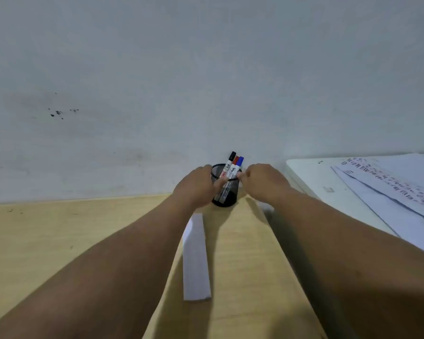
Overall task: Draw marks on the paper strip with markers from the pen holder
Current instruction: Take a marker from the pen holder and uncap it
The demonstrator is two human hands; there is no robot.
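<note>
A pale wooden worktop (59,241) runs up to a grey-white wall. At its far edge, against the wall, stands a black wire-mesh pen holder (227,192), a round cup. Three markers stand in it, leaning right: one with a black cap (231,159), one with a red cap (235,160), one with a blue cap (240,161).

Two bare forearms reach forward from the near edge. The left hand (196,187) is curled against the left side of the holder, fingers closed onto its rim and mesh wall. The right hand (262,182) is on the right side, fingers pinched together at the rim beside the markers; whether it grips the rim or a marker barrel cannot be told.

A long white paper strip (196,260) lies flat on the worktop between the forearms, running from near the holder toward the near edge. Its visible surface is blank.

To the right, a white table (311,174) carries printed sheets.

The task appears barely begun: all three markers sit capped in the holder, and no mark shows on the strip. Choosing a marker, uncapping and drawing are all left.
</note>
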